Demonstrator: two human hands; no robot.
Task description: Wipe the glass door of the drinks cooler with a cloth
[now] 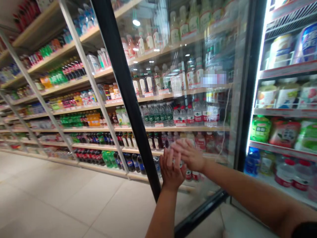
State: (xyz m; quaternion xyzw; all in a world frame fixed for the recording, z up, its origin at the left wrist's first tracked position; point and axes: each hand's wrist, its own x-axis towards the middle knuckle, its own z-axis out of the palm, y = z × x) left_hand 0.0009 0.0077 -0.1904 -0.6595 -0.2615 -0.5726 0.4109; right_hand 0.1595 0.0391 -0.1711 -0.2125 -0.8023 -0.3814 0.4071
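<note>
Where the two bare forearms converge, right of centre and below the middle of the frame, both hands are up at a glass door (183, 132). Left hand (172, 172): rises from the bottom edge, fingers pointing up, slightly bent and a little apart, grip loose and wide. Right hand (189, 153): comes in from the lower right, a dark sleeve (305, 229) at the corner; fingers stretched toward the left, palm flattish, grip wide too, edges blurred. Fingers of the two overlap in view; whether they touch each other, or how firmly they meet the pane, I cannot tell.

Door takes up the middle of the frame and stands open, slanting. Clear, smooth pane with streaky reflections; matte black frame (126, 86), straight-sided, its long edge just left of the left hand. White cable (226, 115), thin and curved, shows at the pane's right side.

Behind the pane, clear plastic water bottles (160, 112), ribbed, in rows. Pale wooden shelves (90, 145) run to the left edge, with slim metal posts (96, 89) between. Lower left: large floor tiles (61, 195), pale and faintly glossy.

Right edge: lit fridge (279, 112) with strip-fronted shelves; soft, crinkled green pouch (261, 128); round, red-capped bottles (287, 173) lower down.
</note>
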